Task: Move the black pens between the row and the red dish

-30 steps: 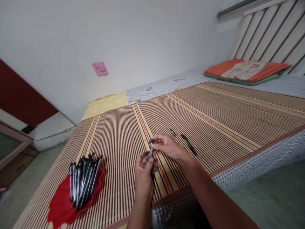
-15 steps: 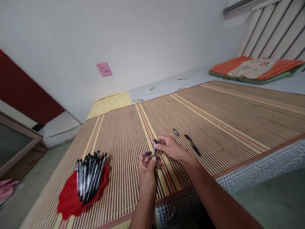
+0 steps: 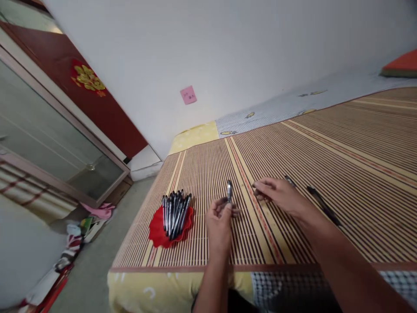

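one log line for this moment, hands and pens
left hand: holds pen upright | right hand: apart, over bamboo mat | red dish: pens bundle

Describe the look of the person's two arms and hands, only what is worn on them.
Both forearms are bare to the bottom edge of the picture: no sleeves, gloves, watch or bracelet show. The left hand and the right hand carry no visible rings, and the nails look short and unpainted.

Pink note (image 3: 188, 94) on wall, red door w/ gold emblem (image 3: 87, 79) — orange cushion (image 3: 401, 65).
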Tool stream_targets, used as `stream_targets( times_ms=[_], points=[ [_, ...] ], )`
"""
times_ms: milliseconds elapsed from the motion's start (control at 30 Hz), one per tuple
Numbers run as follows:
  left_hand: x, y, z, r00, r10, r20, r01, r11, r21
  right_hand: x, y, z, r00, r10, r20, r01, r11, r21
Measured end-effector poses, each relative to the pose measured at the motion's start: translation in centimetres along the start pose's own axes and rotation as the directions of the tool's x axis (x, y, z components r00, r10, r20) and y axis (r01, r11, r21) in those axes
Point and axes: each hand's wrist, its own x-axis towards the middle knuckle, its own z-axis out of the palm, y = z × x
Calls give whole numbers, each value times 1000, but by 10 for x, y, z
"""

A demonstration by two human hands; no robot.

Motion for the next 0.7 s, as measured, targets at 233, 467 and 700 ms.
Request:
stream_targets(
  times_ms=[233,467,700],
  points=[
    [39,59,-146,931,231,-281,-47,842,538,-3,0,-24,997,-59,-54,62,997,47],
    [76,56,-220,906,263,-332,57,702,710,-2,3,-25,996,-77,-49,78,996,33],
    [83,37,-217,910,280,-306,48,663,748,-4,-1,-22,998,-63,-29,64,998,30]
  ],
)
